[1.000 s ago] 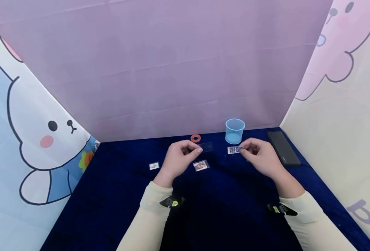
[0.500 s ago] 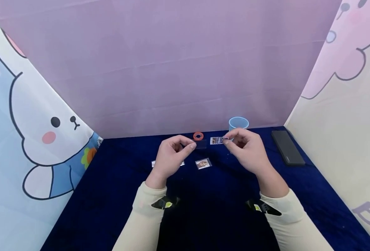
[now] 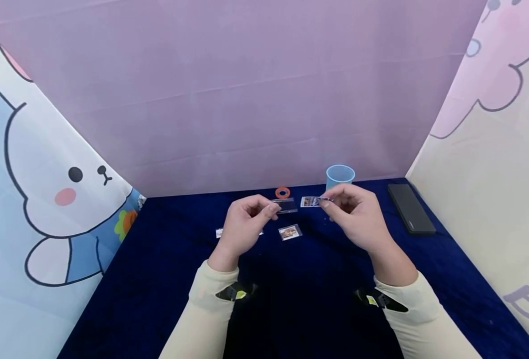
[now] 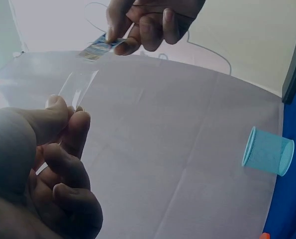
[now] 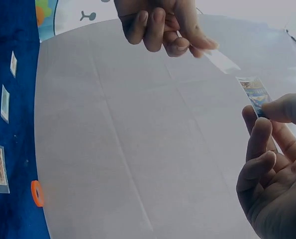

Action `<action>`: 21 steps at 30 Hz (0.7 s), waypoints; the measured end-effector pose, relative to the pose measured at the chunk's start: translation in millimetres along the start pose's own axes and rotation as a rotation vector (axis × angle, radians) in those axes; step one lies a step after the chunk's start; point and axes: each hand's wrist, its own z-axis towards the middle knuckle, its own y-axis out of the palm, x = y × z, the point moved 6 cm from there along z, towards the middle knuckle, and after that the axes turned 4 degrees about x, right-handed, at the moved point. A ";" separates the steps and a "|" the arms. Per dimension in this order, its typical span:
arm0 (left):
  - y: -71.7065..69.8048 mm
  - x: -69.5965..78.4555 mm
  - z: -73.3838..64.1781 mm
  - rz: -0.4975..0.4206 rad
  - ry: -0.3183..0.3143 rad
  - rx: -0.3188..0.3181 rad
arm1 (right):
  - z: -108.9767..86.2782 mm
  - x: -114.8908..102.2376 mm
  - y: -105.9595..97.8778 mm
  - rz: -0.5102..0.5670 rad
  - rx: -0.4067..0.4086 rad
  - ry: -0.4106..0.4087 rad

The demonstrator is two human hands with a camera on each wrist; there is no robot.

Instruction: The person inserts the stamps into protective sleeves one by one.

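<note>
My left hand (image 3: 245, 223) pinches a small clear plastic sleeve (image 3: 287, 205) between thumb and forefinger. In the left wrist view the sleeve (image 4: 80, 85) stands out past the fingertips, see-through and glossy. A small printed card (image 3: 311, 201) with a coloured picture is pinched by my right hand (image 3: 354, 212). Seen from the right wrist, the card (image 5: 253, 92) points toward the sleeve (image 5: 222, 60), with a narrow gap between their ends. Both things are held up off the dark blue cloth. A sleeved picture card (image 3: 290, 232) lies on the cloth between and below the hands.
Behind the hands are an orange tape roll (image 3: 283, 192) and a light blue cup (image 3: 340, 174), partly covered by the right hand. A flat black case (image 3: 410, 208) lies at the right edge. More small cards (image 5: 5, 103) lie on the cloth at left. A lilac curtain (image 3: 246, 99) closes the back.
The right hand has moved left with the card, bringing it close to the sleeve. The left hand has shifted slightly left, and the sleeve is tilted so that it shows more clearly.
</note>
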 end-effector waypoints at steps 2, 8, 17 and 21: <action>1.3 -1.8 2.1 -0.005 -0.007 0.007 | 2.2 1.8 1.1 0.011 -0.012 -0.004; 4.3 -5.2 5.9 -0.002 -0.018 0.008 | 4.3 6.0 1.5 0.024 -0.009 0.001; 5.4 -8.0 5.7 0.050 -0.020 -0.001 | 5.5 13.5 3.6 0.000 0.001 0.027; 5.0 -9.0 4.4 0.047 -0.034 0.003 | 4.5 14.9 6.0 -0.005 -0.009 0.027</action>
